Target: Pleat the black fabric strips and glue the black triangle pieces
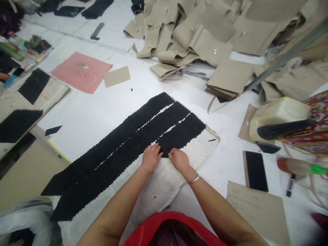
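At the far left of the white worktop (84, 112) we saw two black pieces (34, 86) with toothed edges, and, nearer the middle, a small black scrap (53, 130). Beyond them lay a pink sheet (65, 73) with a small pale object on it, its right corner next to a tan card (117, 76).

Two long, overlapping black rows (151, 131) slanted across a pale pad (153, 194), with a short black row (181, 136) alongside them at their far right end. The left grip (151, 158) lay at the near end of this short row, thumb slightly apart from the fingers; we could not tell whether it pinched an edge. The right grip (178, 160) was curled, its fingertips at the same end from the other side, so the row's tip lay between both; whether they had closed on it we could not tell. A bracelet (193, 179) circled the right wrist.

Farther right we saw a beige heap (184, 34), a stack (229, 77) and a pale jug (271, 112). Below the jug lay a phone (256, 171), overlapping a brown card (258, 212) whose handwriting was too faint to read. Beside the phone lay a marker (290, 185), its label illegible to us.
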### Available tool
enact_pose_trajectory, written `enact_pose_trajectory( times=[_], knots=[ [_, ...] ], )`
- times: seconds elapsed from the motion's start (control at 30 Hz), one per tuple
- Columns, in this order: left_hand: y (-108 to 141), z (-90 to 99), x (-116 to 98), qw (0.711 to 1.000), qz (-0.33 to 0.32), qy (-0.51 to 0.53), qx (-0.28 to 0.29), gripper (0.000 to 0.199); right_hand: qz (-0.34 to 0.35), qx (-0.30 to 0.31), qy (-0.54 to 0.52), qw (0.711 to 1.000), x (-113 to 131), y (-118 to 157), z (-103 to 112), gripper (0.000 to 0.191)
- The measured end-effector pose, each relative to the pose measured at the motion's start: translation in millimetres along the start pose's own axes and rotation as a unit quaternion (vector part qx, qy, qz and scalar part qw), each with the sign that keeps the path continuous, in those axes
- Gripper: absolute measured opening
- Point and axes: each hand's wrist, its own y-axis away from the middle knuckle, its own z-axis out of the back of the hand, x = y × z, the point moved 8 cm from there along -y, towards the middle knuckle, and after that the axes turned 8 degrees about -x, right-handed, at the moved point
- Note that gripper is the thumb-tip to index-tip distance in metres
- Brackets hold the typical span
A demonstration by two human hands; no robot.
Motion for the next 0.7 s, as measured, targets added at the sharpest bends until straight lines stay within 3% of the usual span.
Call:
enact_pose_trajectory(
  times=[0.27, 0.5, 0.7],
  knots=[
    [2.4, 2.7, -0.3, 1.000, 0.008, -0.021, 0.000, 0.033, 0.007, -0.023, 0.025, 0.999, 0.8, 9.5, 7.0, 0.018],
    [9.9, 7.1, -0.9, 0.998, 0.025, -0.053, 0.003, 0.033, 0.164, -0.051, 0.092, 0.981, 17.9, 42.9, -1.9, 0.026],
    [17.6, 12.6, -4.6, 0.998, 0.032, -0.057, 0.012, 0.035, 0.187, -0.069, 0.116, 0.973, 22.9, 58.2, -4.2, 0.039]
  ],
)
